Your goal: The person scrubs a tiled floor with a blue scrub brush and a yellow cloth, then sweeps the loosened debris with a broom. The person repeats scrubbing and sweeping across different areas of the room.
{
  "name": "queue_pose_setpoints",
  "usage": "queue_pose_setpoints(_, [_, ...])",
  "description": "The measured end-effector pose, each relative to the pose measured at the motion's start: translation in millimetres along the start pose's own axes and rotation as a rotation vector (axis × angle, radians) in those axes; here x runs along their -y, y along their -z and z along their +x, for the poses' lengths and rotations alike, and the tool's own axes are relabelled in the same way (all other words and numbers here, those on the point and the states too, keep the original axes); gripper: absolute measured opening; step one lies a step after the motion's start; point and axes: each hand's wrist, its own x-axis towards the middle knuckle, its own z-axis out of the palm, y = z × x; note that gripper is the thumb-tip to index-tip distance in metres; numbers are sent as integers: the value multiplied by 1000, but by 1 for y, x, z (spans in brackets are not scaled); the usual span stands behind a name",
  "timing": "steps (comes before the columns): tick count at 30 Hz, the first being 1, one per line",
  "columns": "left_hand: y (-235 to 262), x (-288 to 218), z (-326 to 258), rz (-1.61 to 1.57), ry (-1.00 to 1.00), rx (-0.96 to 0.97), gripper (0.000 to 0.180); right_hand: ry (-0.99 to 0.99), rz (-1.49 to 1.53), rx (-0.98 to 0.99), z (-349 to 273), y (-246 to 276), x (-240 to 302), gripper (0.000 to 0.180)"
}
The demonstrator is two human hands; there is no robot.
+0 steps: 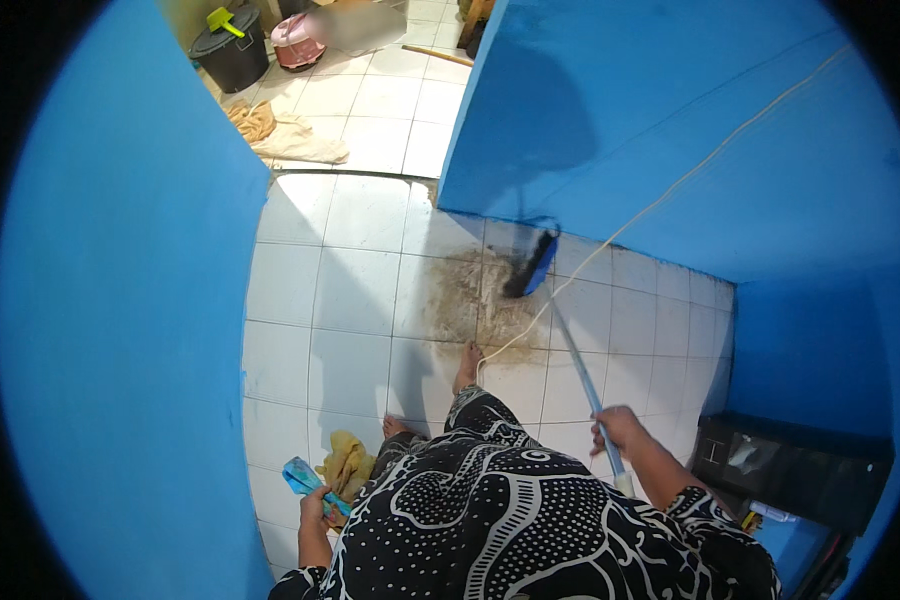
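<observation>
My right hand (620, 430) is wrapped round the pale blue handle of a broom (576, 350). The broom's blue head (541, 265) and dark bristles are on the tiles near the right wall, beside a brown, dirty stain (460, 300). Low on the left, my left hand (315, 505) is closed on a crumpled blue patterned piece (299, 474), cloth or packet, I cannot tell which. A yellowish cloth (347, 462) shows right beside that hand; whether it is held too or lies on the floor is unclear.
Blue walls flank the white tiled floor (355, 280). A cream cord (670, 190) crosses from my foot to the upper right. Beyond the doorway are a beige cloth (300, 140), a black bin (232, 52) and a pink container (296, 42). A black cabinet (800, 465) stands at right.
</observation>
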Motion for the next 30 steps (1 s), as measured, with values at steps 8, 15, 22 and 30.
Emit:
queue_pose_setpoints(8, [-5, -6, -9, -5, -95, 49, 16, 67, -33, -317, 120, 69, 56, 18])
queue_pose_setpoints(15, [-31, -9, -3, -214, 75, -2, 15, 93, -1330, -210, 310, 136, 107, 22])
queue_pose_setpoints(22, [7, 10, 7, 80, -51, -102, 23, 652, -1993, 68, 192, -87, 141, 19])
queue_pose_setpoints(30, [-7, -8, 9, -49, -142, 89, 17, 602, -1308, 125, 21, -122, 65, 23])
